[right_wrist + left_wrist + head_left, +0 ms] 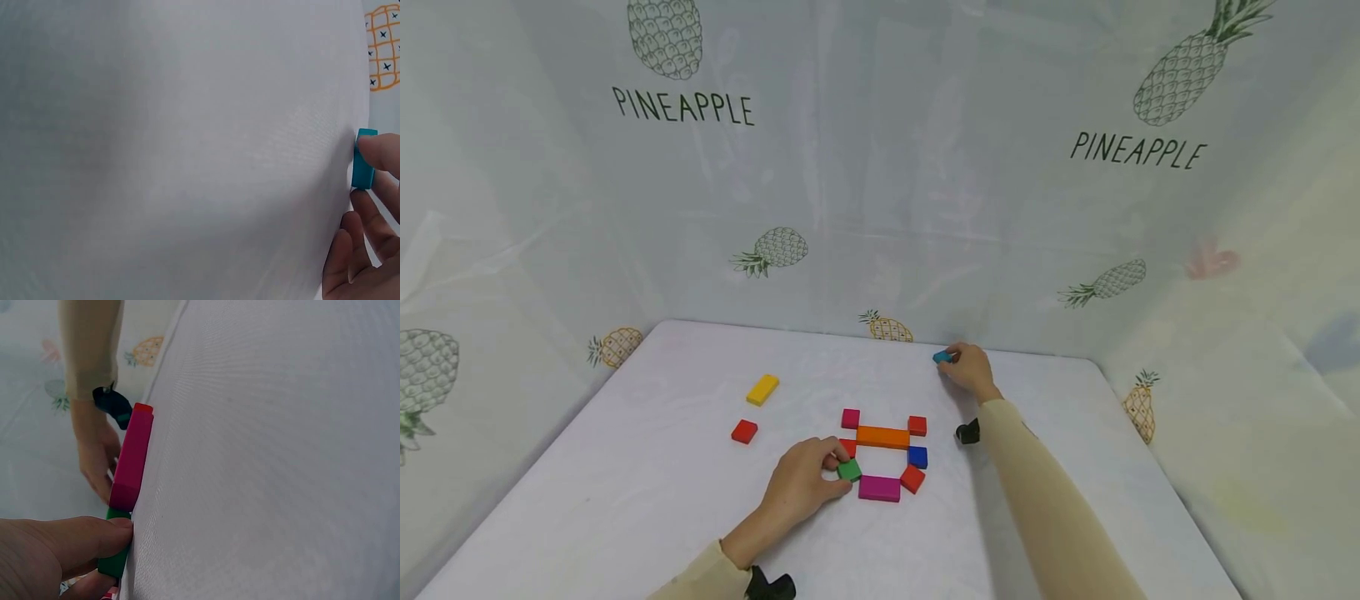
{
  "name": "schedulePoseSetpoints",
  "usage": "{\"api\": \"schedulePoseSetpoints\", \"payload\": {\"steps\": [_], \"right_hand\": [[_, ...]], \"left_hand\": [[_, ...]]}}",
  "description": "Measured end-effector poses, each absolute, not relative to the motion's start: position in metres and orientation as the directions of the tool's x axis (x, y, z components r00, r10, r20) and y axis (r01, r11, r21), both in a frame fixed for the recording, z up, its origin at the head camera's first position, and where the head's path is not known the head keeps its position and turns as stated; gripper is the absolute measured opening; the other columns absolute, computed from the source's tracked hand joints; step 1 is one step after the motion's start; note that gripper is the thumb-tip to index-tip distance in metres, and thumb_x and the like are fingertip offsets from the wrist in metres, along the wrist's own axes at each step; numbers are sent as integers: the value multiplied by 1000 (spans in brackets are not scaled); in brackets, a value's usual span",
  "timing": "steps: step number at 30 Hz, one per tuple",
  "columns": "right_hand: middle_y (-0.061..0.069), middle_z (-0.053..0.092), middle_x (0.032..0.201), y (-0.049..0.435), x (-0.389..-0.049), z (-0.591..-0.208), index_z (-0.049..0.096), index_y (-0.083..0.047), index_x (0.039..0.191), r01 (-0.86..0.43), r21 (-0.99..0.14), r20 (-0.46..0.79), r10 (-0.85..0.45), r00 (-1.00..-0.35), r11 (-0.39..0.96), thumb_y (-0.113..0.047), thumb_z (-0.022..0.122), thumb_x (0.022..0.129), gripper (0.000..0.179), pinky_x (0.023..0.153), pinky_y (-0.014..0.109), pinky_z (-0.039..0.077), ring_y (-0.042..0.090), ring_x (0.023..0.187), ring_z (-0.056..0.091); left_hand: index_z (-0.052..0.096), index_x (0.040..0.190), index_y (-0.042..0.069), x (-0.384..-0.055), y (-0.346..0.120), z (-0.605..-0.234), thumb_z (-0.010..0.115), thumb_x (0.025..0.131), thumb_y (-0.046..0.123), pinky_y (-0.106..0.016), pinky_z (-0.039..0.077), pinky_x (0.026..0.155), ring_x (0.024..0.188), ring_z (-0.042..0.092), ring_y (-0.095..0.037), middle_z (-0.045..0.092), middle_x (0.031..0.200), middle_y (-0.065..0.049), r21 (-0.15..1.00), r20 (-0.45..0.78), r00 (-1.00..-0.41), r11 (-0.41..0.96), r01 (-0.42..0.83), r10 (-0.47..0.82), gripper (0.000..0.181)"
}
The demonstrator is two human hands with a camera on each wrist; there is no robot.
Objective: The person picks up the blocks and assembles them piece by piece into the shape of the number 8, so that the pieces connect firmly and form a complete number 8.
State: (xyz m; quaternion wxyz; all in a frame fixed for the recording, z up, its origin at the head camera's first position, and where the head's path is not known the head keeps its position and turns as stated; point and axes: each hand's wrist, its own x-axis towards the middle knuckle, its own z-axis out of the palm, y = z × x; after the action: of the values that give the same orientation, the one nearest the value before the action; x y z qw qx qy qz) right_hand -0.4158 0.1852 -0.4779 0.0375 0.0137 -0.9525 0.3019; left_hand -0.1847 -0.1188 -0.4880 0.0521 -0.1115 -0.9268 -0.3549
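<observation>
Thumb and fingers of my left hand [805,479] pinch a green block [849,470] at the lower left corner of a ring of blocks. In the left wrist view the green block [114,562] meets the end of a long magenta block [132,459]. At the far side of the table, my right hand [970,371] grips a teal block [942,357]. The right wrist view shows this teal block [364,164] between thumb and fingers, close to the tabletop. An orange block [883,437] tops the ring, with a blue block [917,457] and a red block [913,478] down its right side.
Apart from the ring, a yellow block [762,390] and a red block [744,431] lie to the left. A pink block [851,418] sits at the ring's upper left. Pineapple-printed sheeting [910,167] rises behind the white table [662,467].
</observation>
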Motion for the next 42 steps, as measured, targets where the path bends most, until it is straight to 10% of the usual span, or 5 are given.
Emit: {"api": "schedulePoseSetpoints", "payload": {"steps": [42], "right_hand": [[12,69,123,178,-389,-472,72,-8,129,-297,-588,45,-336,-941,752,-16,79,97,34,97,44,58,28,106,65]], "left_hand": [[71,96,21,-187,-119,-493,94,80,19,-29,46,71,81,54,-12,61,84,7,642,170,-971,728,240,170,28]]}}
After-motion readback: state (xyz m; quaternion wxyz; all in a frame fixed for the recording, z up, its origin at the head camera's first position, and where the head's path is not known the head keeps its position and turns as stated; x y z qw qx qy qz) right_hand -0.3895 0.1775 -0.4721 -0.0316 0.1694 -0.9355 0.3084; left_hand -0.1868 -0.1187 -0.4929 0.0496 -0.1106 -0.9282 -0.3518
